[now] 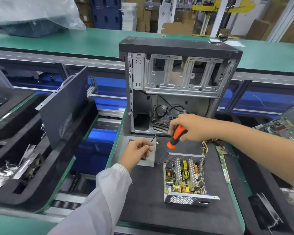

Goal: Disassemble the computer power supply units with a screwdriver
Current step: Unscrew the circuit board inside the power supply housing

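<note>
Two hands over desk: right hand grips orange screwdriver; left hand pinches thin wire on grey cover. Opened power supply beside.

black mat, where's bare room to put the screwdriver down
The black mat is bare in front, between the left hand's sleeve and the open power supply, and nearer than that unit. It is crowded behind: the metal cover under the left hand, the computer case, and loose wires at right.
</note>
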